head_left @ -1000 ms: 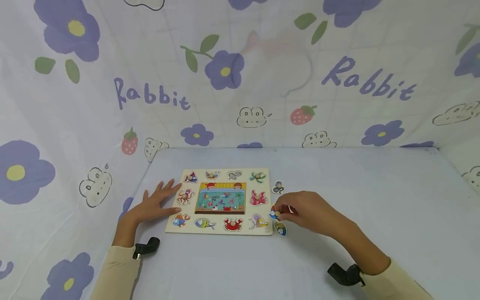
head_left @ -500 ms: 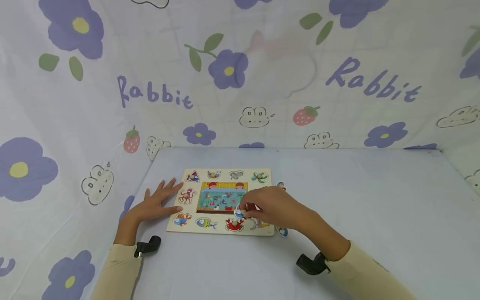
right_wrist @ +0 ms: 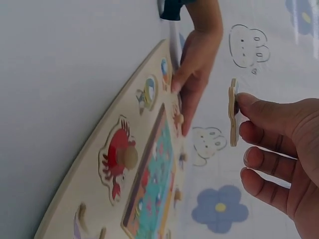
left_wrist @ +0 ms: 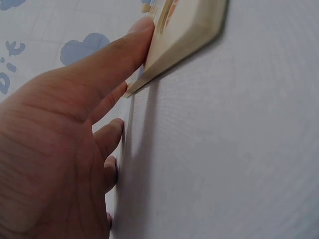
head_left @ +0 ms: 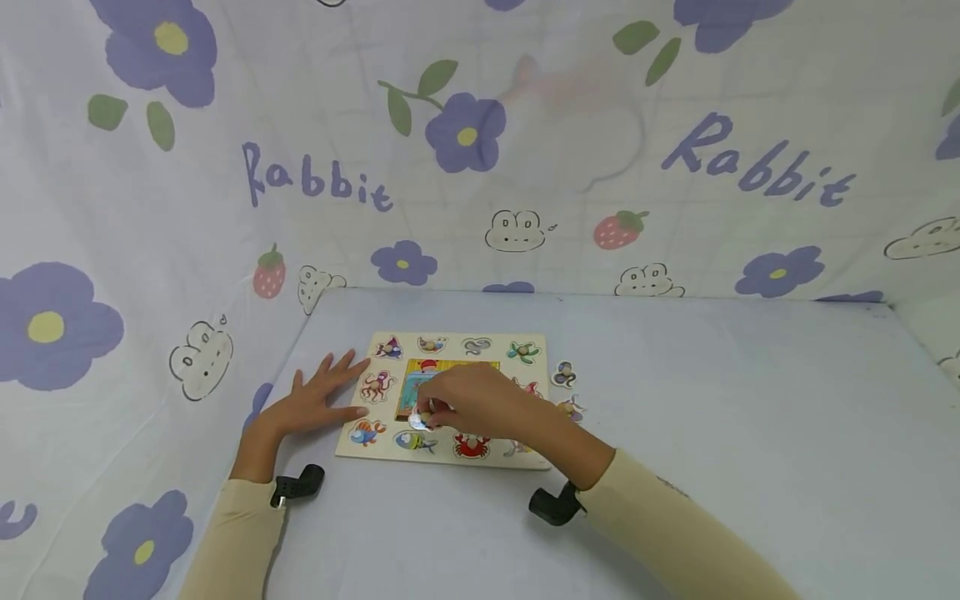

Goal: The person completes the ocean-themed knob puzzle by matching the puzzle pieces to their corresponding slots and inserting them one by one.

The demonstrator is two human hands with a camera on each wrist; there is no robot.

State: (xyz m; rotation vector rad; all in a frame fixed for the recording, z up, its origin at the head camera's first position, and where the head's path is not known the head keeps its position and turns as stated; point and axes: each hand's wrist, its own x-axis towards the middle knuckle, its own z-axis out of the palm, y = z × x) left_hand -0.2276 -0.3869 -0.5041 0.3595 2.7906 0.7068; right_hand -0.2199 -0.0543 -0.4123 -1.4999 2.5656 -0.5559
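A wooden knob puzzle board (head_left: 444, 447) with sea-animal pictures lies flat on the table. My right hand (head_left: 483, 400) is above its middle, pinching a small puzzle piece (head_left: 420, 420) between thumb and fingertips. In the right wrist view that piece (right_wrist: 232, 113) appears edge-on, raised off the board, so its picture is hidden. Below it on the board is a striped fish picture (head_left: 415, 442). My left hand (head_left: 318, 400) lies spread at the board's left edge; in the left wrist view its thumb (left_wrist: 117, 57) touches the board's edge (left_wrist: 184, 57).
Two loose pieces lie off the board's right side, a dark curled one (head_left: 564, 375) and a fish-like one (head_left: 572, 408). A red crab piece (right_wrist: 117, 154) with a wooden knob sits in the board. A flower-printed cloth (head_left: 442, 208) hangs behind the table.
From the loose pieces at the board's right, my right hand has carried one piece leftwards over the board. The left hand keeps its place at the edge. The view has shifted slightly.
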